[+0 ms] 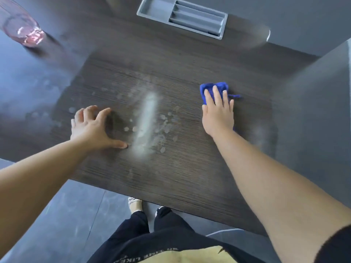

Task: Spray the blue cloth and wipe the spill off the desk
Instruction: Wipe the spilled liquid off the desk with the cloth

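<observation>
A dark wood-grain desk [190, 177] carries a pale whitish spill [147, 118], a long smear with scattered droplets around it. My right hand [218, 112] lies flat with straight fingers on the blue cloth [210, 88], pressing it onto the desk to the right of the spill. My left hand [91, 126] rests on the desk left of the spill, fingers spread and arched, thumb tip touching the wood beside the smear. It holds nothing. A clear bottle with pink liquid [22, 27] stands blurred at the far left corner.
A grey plastic tray with compartments [182, 18] is set into the back of the desk. A grey partition [322, 92] rises along the right side. The desk's front edge runs just before my legs and shoes [134, 204] on the grey floor.
</observation>
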{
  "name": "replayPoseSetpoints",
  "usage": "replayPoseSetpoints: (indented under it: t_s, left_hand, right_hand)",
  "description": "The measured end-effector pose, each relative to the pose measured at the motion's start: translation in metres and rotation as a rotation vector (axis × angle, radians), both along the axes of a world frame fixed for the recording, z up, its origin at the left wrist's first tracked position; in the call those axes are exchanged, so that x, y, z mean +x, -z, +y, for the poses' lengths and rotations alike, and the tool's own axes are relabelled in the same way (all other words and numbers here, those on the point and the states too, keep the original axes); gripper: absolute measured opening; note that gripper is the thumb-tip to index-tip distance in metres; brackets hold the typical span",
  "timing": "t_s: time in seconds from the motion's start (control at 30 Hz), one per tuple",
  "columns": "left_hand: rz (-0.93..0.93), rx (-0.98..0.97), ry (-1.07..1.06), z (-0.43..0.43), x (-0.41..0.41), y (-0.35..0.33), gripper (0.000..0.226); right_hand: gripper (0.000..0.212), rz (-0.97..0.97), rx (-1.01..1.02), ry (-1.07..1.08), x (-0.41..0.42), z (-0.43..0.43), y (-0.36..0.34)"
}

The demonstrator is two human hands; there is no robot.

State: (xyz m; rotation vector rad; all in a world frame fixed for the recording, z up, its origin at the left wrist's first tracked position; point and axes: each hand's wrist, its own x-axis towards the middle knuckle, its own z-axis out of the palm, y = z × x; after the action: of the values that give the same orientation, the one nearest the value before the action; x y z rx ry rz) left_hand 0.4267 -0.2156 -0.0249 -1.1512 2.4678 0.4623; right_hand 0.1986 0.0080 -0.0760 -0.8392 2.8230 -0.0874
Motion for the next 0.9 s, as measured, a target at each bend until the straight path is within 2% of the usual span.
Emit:
replayPoseSetpoints:
  t_s: [0.07,0.1,0.23,0.3,0.33,0.4,0.5,0.57,0.63,0.77,0.83,0.9]
  left_hand:
    - [-0.047,-0.008,-0.028,-0.007,0.011,0.004,0.121]
    - [-0.053,0.003,-0.045,-0.009,0.014,0.007,0.123]
    - [-0.058,0.024,-0.053,-0.013,0.013,0.012,0.127]
    - [-0.056,0.031,-0.058,-0.013,0.013,0.014,0.129]
    - [-0.057,0.031,-0.059,-0.014,0.013,0.015,0.129]
    - [-0.075,0.028,-0.055,-0.015,0.012,0.014,0.131]
    - [-0.078,0.032,-0.057,-0.016,0.01,0.016,0.132]
    - [-0.078,0.033,-0.058,-0.017,0.01,0.018,0.132]
    - [-0.095,0.038,-0.057,-0.018,0.011,0.018,0.131]
    - [-0.072,0.031,-0.041,-0.018,0.011,0.019,0.132]
    - [-0.068,0.033,-0.04,-0.02,0.014,0.018,0.133]
    - [-0.072,0.052,-0.029,-0.016,0.011,0.016,0.132]
  right_hand:
    - [0.053,-0.02,-0.031,0.104,0.033,-0.03,0.001]
    - [0.053,-0.014,-0.045,0.034,0.055,-0.039,0.005]
    - [0.052,-0.013,-0.057,-0.537,0.115,-0.016,0.003]
    - [0.049,-0.027,-0.036,-0.773,0.093,0.001,0.002]
    - [0.048,-0.013,-0.039,-0.81,0.074,0.0,0.002]
    - [0.046,0.045,-0.078,-0.679,0.035,-0.015,0.004]
    - [0.047,0.006,-0.016,-0.252,-0.002,-0.056,0.001]
    - [0.049,0.029,-0.034,-0.041,0.006,-0.087,0.001]
    - [0.05,0.001,-0.07,-0.014,0.044,-0.113,0.007]
    - [0.051,0.017,-0.124,-0.539,0.133,-0.101,0.008]
    - [0.049,-0.028,-0.099,-0.767,0.127,-0.083,0.005]
    - [0.049,0.029,-0.05,-0.841,0.086,-0.077,0.004]
